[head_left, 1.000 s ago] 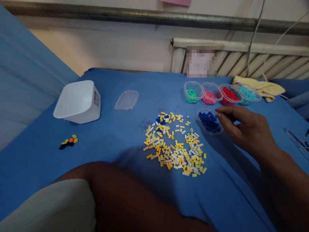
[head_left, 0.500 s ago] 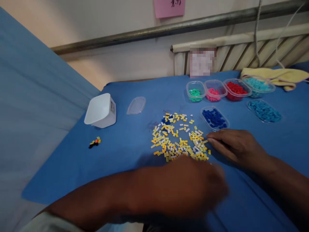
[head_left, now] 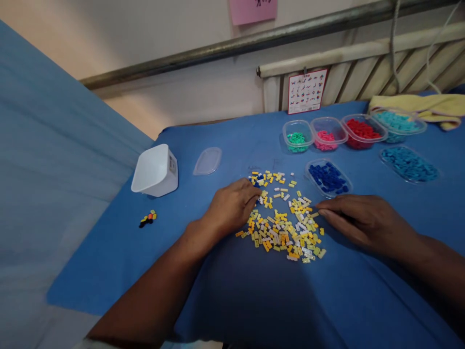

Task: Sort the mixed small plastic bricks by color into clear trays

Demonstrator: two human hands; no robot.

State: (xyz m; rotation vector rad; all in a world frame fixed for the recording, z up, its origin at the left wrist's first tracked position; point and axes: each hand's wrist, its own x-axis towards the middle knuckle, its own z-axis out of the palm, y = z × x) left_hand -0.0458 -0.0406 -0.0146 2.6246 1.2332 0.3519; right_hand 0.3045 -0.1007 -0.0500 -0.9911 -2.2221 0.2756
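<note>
The bricks (head_left: 279, 234) lie scattered in a loose, mostly yellow and white patch on the blue surface (head_left: 119, 261); the left hand (head_left: 232, 203) is at their ten o'clock edge, fingers bent and tips drawn together beside a few dark blue bricks (head_left: 258, 183); whether it grips one, I cannot tell; the right hand (head_left: 358, 220) is at three o'clock, thumb and forefinger close together just beside the outermost yellow bricks; whether a brick is between them, I cannot tell either; at two o'clock from the patch, near the right hand, a shallow tray (head_left: 329, 178) carries dark blue pieces; beyond it, from half past twelve round to two o'clock, stand four clear tubs in a row, green (head_left: 298, 137), pink (head_left: 328, 135), red (head_left: 363, 133) and turquoise (head_left: 397, 123); a lid (head_left: 208, 161) lies at ten o'clock
</note>
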